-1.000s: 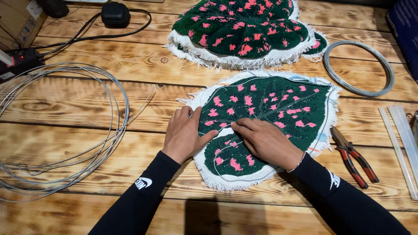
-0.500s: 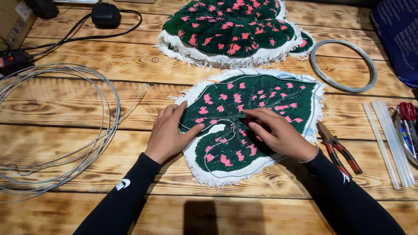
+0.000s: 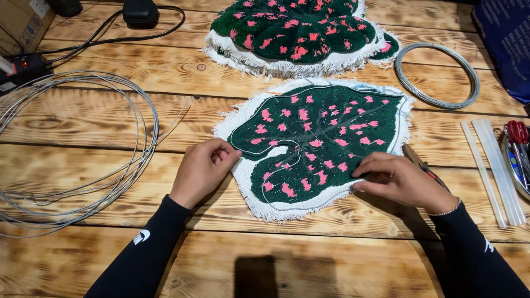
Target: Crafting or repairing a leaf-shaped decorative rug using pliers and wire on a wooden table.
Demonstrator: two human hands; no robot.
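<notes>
Both hands pinch the leaf-shaped tufted mat [image 3: 320, 143] mid-counter [image 3: 110, 121] — left hand [image 3: 203, 170] its left edge, right hand [image 3: 398, 181] its lower-right.

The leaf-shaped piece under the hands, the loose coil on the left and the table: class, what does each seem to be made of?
Leaf-shaped piece: seemingly tufted yarn, green and pink pile, on white cloth with a frayed fringe. Loose coil: thin grey wire, probably metal, going by its dull sheen and springy loops. Table: wooden planks, grain darkened, perhaps scorched or stained.

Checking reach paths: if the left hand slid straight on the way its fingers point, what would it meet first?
The left hand points right and already touches the leaf-shaped tufted piece, so it would ride further onto its white fringe, then the green pile.
</notes>
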